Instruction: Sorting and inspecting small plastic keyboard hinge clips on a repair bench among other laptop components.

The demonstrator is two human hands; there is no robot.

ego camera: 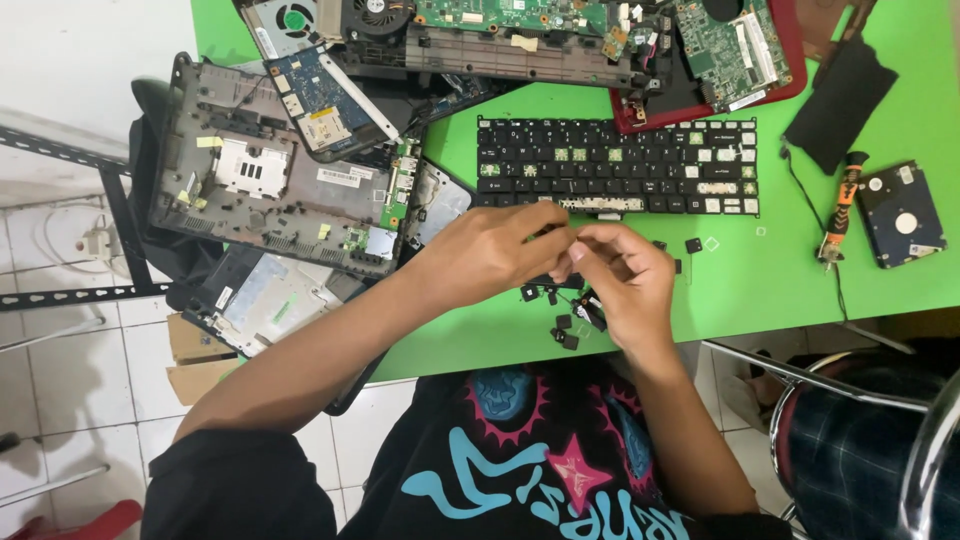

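A black laptop keyboard [615,165] with several keycaps gone lies on the green table [800,280]. Just below its front edge my left hand [490,250] and my right hand [625,275] meet, fingertips pinched together on a small black keycap [562,240] that is mostly hidden between them. Loose black keycaps [565,325] lie scattered on the table under and beside my right hand, and another one [693,245] sits to its right.
Opened laptop shells [260,170] and circuit boards [735,50] crowd the table's left and back. An orange-handled screwdriver [840,205], a hard drive [900,215] and a black pad [838,102] lie at right. A metal chair frame [800,385] stands below right.
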